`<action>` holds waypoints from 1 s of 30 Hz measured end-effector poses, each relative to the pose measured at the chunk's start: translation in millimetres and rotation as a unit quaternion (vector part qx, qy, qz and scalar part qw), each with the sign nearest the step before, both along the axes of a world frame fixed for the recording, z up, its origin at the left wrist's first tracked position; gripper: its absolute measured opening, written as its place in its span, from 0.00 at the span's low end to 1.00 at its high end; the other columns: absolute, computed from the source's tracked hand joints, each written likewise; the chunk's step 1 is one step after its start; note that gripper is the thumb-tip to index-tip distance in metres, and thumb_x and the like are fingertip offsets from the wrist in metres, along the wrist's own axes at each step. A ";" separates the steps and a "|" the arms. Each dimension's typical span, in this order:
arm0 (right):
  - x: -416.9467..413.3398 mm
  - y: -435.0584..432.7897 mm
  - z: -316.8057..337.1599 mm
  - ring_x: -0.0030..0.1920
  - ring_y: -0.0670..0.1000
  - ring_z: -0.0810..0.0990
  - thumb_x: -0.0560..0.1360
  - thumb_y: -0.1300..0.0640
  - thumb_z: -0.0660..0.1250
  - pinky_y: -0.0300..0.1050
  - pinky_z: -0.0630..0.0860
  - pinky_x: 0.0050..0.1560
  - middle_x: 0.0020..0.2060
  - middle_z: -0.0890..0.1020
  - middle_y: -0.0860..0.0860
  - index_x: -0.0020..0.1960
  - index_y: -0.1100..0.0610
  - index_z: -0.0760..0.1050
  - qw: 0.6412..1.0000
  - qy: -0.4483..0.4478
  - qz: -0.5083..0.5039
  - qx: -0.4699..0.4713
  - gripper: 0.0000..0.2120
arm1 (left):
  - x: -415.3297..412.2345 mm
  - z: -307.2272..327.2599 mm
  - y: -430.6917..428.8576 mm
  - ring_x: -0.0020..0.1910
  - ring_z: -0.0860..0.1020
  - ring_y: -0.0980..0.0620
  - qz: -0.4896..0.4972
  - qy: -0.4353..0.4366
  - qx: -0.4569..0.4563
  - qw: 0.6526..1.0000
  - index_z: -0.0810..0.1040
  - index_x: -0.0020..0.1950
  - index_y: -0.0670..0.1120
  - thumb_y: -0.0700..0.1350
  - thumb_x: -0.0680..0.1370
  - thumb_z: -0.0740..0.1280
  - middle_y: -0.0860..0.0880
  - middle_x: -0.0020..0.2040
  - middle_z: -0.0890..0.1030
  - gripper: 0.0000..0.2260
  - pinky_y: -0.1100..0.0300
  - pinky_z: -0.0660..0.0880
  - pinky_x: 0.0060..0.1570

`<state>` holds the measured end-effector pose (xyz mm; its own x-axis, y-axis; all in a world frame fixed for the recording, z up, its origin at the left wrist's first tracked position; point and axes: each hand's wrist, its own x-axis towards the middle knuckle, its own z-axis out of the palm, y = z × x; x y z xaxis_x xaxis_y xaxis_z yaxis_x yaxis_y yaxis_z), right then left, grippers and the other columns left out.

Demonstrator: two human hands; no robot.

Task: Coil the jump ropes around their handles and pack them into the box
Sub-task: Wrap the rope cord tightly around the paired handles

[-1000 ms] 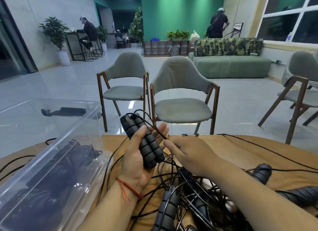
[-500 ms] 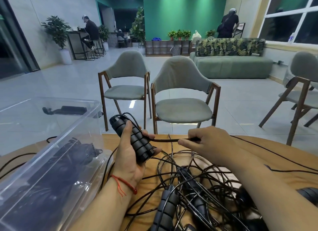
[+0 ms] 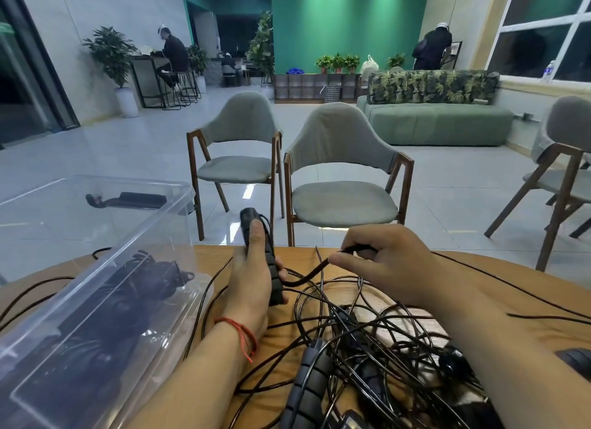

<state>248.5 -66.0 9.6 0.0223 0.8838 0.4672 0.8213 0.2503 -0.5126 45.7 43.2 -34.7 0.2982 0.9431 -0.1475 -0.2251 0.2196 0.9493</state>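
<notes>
Wrapping | left hand (image 3: pixel 252 281) fingers (image 3: pixel 256 236) curled round paired handles (image 3: pixel 275 284) | right hand (image 3: pixel 383 262) pinching cord (image 3: pixel 307 277) beside them | cord likely light, limp, springy: pinch close to handles

handles (image 3: pixel 272 267) turned upright, right hand (image 3: pixel 387 262) drew cord (image 3: pixel 307 276) rightward

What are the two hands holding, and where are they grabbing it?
The left hand grips the black handles around their middle. The right hand pinches the cord close to the handles.
</notes>
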 end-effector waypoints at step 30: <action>18.6 4.6 -4.9 0.35 0.46 0.77 0.75 0.37 0.73 0.43 0.74 0.41 0.33 0.81 0.49 0.38 0.48 0.79 0.977 0.190 -0.005 -0.102 0.17 | 1.1 12.4 -45.9 0.33 0.74 0.51 -0.211 0.264 0.453 0.825 0.75 0.43 0.59 0.46 0.79 0.60 0.50 0.35 0.77 0.09 0.55 0.70 0.31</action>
<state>267.1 -61.4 4.7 0.1684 0.9564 0.2385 0.5641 0.1049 -0.8190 46.8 -2.7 -22.3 0.7484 0.5661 0.3456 0.1875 -0.6804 0.7085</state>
